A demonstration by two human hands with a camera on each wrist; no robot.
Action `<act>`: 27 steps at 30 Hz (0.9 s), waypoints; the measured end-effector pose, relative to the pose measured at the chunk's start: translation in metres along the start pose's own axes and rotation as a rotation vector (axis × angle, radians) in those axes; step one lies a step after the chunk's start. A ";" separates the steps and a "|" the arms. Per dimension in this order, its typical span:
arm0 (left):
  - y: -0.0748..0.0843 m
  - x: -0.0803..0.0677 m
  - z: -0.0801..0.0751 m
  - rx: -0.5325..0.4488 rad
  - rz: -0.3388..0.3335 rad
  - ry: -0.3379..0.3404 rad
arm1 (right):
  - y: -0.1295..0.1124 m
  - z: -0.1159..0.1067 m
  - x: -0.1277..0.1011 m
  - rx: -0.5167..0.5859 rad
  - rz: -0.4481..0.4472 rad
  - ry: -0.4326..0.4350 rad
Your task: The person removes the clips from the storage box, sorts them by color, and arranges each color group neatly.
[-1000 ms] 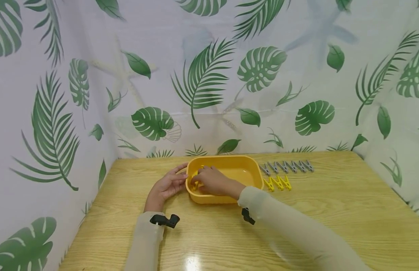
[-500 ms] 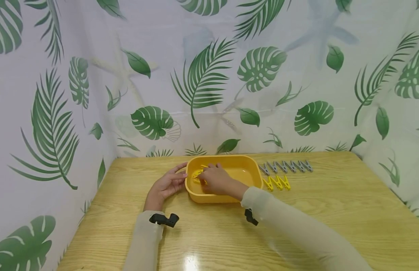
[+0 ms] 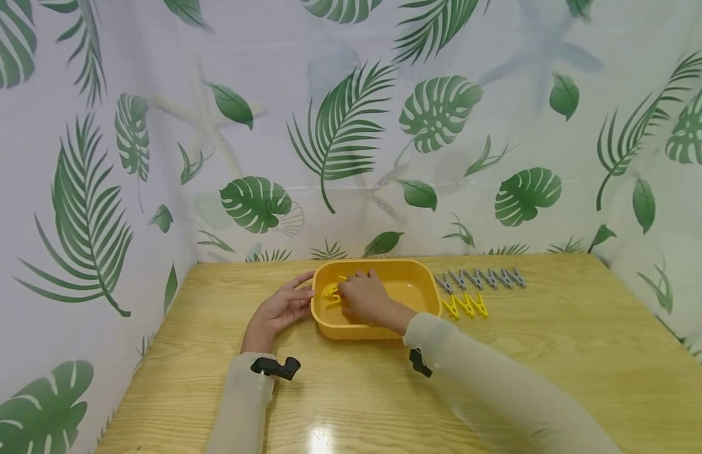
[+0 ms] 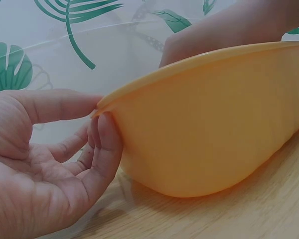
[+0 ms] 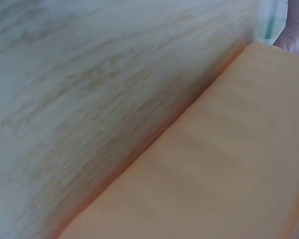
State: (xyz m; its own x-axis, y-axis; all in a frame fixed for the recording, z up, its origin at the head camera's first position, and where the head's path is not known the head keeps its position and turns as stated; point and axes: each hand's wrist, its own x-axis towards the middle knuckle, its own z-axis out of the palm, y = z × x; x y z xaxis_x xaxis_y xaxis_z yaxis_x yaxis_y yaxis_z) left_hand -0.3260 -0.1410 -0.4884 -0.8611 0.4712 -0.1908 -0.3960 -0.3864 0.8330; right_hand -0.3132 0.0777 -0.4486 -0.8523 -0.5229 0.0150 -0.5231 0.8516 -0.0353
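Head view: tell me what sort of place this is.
Probably a staged tabletop recording booth, not a lived-in room: a white leaf-printed curtain encloses a glossy wooden table, where grey plastic clothespins and yellow plastic clothespins lie in neat rows.

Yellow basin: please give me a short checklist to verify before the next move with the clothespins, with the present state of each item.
1. Left hand steadies the yellow basin at its rim: ok.
2. Right hand inside the basin, at the yellow clothespins: ok.
3. Firm grip on a clothespin: cannot tell, fingers hide it.
4. Basin flat on the table: ok.
5. Grey clothespins and yellow row lie apart from the basin: ok.
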 end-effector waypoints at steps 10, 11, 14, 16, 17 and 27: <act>0.000 0.002 -0.001 -0.005 0.005 -0.014 | 0.002 0.002 -0.003 0.010 0.001 0.029; 0.000 0.002 -0.001 -0.004 0.006 -0.014 | 0.002 0.003 -0.004 0.017 0.003 0.025; 0.000 0.002 -0.002 -0.002 0.007 -0.013 | 0.003 0.004 -0.005 0.038 0.011 0.025; 0.000 0.002 -0.002 0.000 0.009 -0.015 | 0.004 0.004 -0.005 0.038 0.018 0.023; 0.000 0.002 -0.002 -0.003 0.009 -0.013 | 0.004 0.003 -0.005 0.036 0.020 0.024; -0.001 0.002 -0.001 -0.008 0.008 0.002 | 0.005 -0.001 -0.009 0.041 -0.004 0.020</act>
State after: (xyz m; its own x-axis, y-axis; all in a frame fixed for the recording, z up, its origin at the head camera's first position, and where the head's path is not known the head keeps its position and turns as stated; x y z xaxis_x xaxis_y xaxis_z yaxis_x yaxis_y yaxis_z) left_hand -0.3274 -0.1405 -0.4898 -0.8650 0.4663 -0.1851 -0.3915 -0.3966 0.8303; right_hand -0.3085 0.0864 -0.4483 -0.8502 -0.5253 0.0351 -0.5264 0.8468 -0.0760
